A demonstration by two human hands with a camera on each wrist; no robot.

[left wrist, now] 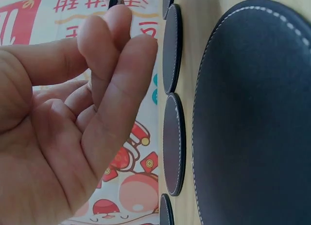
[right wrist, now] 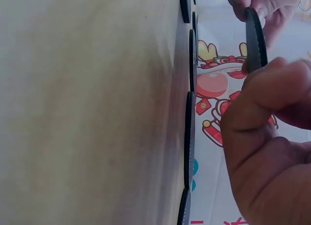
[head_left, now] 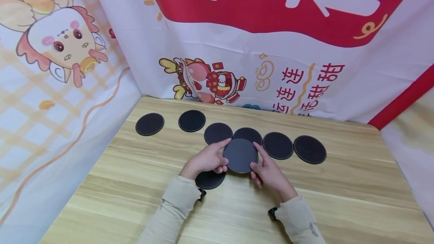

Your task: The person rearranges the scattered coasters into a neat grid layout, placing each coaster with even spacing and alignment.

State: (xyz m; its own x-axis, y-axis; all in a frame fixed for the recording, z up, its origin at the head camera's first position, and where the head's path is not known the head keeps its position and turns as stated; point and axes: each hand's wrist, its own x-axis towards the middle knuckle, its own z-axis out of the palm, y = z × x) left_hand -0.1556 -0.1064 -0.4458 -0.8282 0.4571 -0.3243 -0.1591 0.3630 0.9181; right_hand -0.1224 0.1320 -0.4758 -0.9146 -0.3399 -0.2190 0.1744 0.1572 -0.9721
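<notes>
Both hands hold a round dark coaster (head_left: 240, 156) by its opposite edges, raised above the table. My left hand (head_left: 207, 158) pinches its left side between thumb and index finger. On the right side, my right hand (head_left: 270, 171) pinches it the same way. The right wrist view shows this held coaster (right wrist: 255, 38) almost edge-on between the two hands, clear of the tabletop. Below my left hand lies another coaster (head_left: 210, 181), partly covered by the hand; its pale stitched rim shows in the left wrist view. Behind the held one, a coaster (head_left: 248, 133) is partly hidden.
More coasters lie flat across the back: one (head_left: 149, 124) far left, one (head_left: 191, 120) beside it, then a closer-set run with one (head_left: 218, 133), one (head_left: 278, 145) and one (head_left: 310, 149). The wooden table (head_left: 356, 206) meets a printed cloth (head_left: 217, 37) behind.
</notes>
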